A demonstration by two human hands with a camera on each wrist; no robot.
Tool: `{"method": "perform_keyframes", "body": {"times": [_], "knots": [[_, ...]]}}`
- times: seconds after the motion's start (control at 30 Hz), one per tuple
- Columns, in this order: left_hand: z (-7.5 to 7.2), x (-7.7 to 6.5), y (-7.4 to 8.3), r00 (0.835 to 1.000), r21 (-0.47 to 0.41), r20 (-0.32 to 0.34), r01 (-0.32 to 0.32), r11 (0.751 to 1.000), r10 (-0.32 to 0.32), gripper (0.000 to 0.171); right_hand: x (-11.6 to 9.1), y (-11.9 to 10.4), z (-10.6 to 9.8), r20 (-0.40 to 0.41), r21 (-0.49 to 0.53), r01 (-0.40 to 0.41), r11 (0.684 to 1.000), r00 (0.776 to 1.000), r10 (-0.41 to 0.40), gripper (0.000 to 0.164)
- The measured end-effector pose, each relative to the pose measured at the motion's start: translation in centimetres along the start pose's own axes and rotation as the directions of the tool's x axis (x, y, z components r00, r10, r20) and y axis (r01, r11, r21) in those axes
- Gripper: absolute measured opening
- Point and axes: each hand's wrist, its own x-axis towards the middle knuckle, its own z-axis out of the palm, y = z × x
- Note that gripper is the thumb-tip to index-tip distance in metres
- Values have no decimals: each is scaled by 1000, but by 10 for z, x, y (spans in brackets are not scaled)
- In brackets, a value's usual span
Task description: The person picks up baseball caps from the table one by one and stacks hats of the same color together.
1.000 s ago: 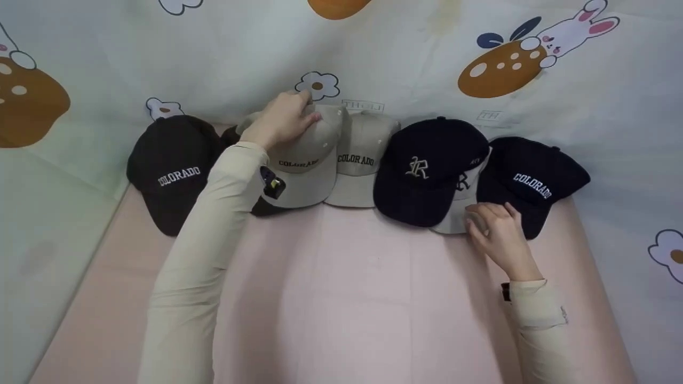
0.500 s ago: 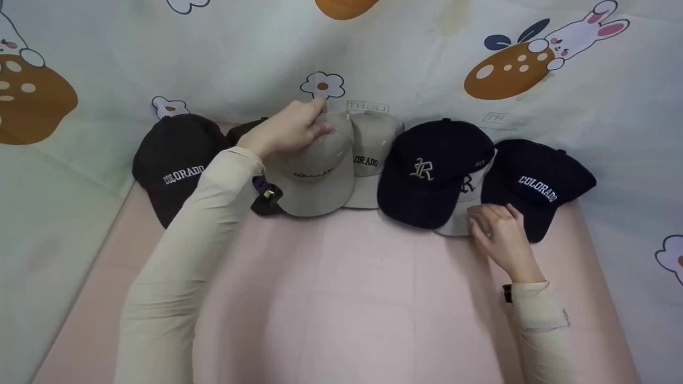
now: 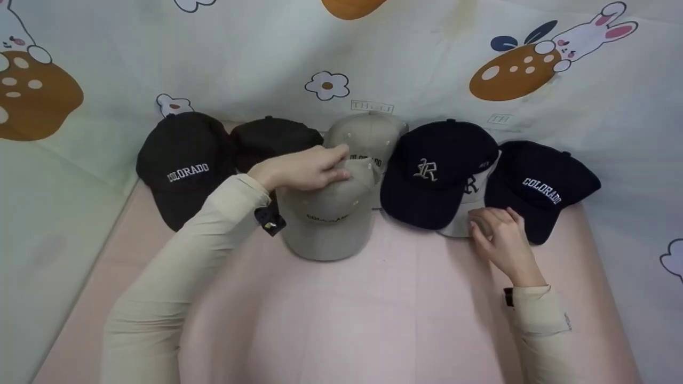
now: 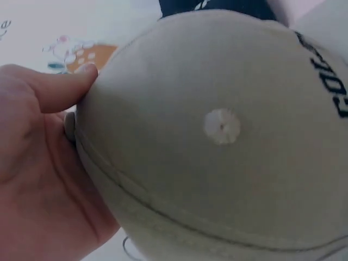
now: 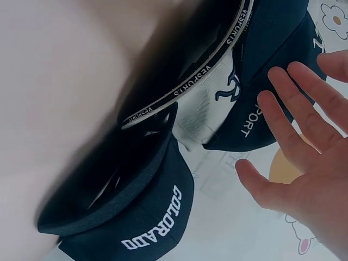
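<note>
My left hand (image 3: 304, 168) pinches the top of a grey baseball cap (image 3: 328, 240) lettered COLORADO, brim toward me. In the left wrist view thumb and fingers hold the cap's crown (image 4: 163, 141) around its top button; the fingertips are hidden behind it. My right hand (image 3: 504, 240) has relaxed fingers and holds nothing. From the head it overlaps the pale brim (image 3: 453, 226) of a cap marked R; the right wrist view shows the fingers spread in front of the caps. Nearest to it are a navy cap (image 3: 440, 149) with a gold R and a navy COLORADO cap (image 3: 541, 168).
Behind the held cap stands another grey COLORADO cap (image 3: 368, 130). A dark cap (image 3: 275, 133) and a dark COLORADO cap (image 3: 184, 144) stand on the left. The row backs onto a printed cloth (image 3: 256, 58). A pink surface (image 3: 341, 320) lies in front.
My left hand has drawn the grey cap toward me and to the right, out of the row, uncovering the dark cap and the other grey cap behind. The right hand has stayed put.
</note>
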Motion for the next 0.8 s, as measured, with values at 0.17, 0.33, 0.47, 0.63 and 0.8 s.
{"method": "perform_keyframes", "body": {"times": [0.17, 0.33, 0.47, 0.63, 0.8], "knots": [[13, 2, 2, 996, -5, 79, -52, 999, 52, 18, -1, 0, 1, -9, 11, 1, 1000, 1000, -1, 15], [24, 7, 0, 988, -24, 138, -66, 998, 69, 17, -2, 0, 3, -9, 17, 3, 1000, 1000, -2, 14], [29, 10, -3, 988, -39, 151, -39, 998, 45, 18, -3, 1, 4, -15, 18, 6, 1000, 1000, -5, 14], [33, 12, -8, 979, -36, 196, 59, 998, -51, 38, -3, 0, 6, -12, 16, 8, 1000, 1000, -8, 14], [39, 14, -14, 964, 11, 238, 120, 993, -119, 66, -3, -1, 8, 1, 22, 6, 1000, 1000, -6, 15]]}}
